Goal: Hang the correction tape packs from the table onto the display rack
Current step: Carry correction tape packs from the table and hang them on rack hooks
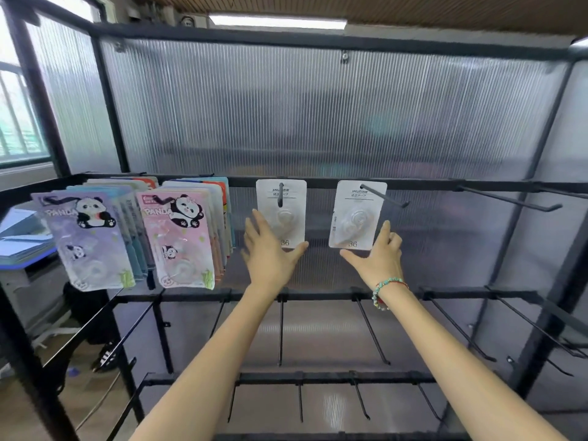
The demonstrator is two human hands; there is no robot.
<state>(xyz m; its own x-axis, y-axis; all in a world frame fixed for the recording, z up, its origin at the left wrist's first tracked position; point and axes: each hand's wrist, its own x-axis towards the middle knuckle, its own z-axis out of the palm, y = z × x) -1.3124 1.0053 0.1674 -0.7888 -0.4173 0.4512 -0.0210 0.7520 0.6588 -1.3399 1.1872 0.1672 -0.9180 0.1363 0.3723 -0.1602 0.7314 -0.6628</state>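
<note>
Two white correction tape packs are up on the top rail of the display rack point(318, 183), one on each of two neighbouring hooks near the middle. The left white pack point(281, 211) is threaded on its hook point(280, 195) and hangs straight; the left hand point(270, 249) lies against its lower left side with fingers straight and spread, thumb under the bottom edge, steadying more than gripping. The right white pack point(357, 214) hangs slightly tilted on the long hook point(383, 196) that juts toward the camera; the right hand point(378, 256) holds its lower right corner, thumb beneath the bottom edge and the fingers point(386, 232) against its side, some of them curled, so it looks like a light pinch. To the left, two hooks already carry thick bunches of packs, a purple panda pack point(86, 240) fronting one and a pink panda pack point(179, 240) the other. By that showing a good share of the job appears done. What is left is harder to judge: several hooks at the right of the top rail and on the lower rails are bare, and the table with any remaining packs is out of view, so how many are still waiting cannot be told
</note>
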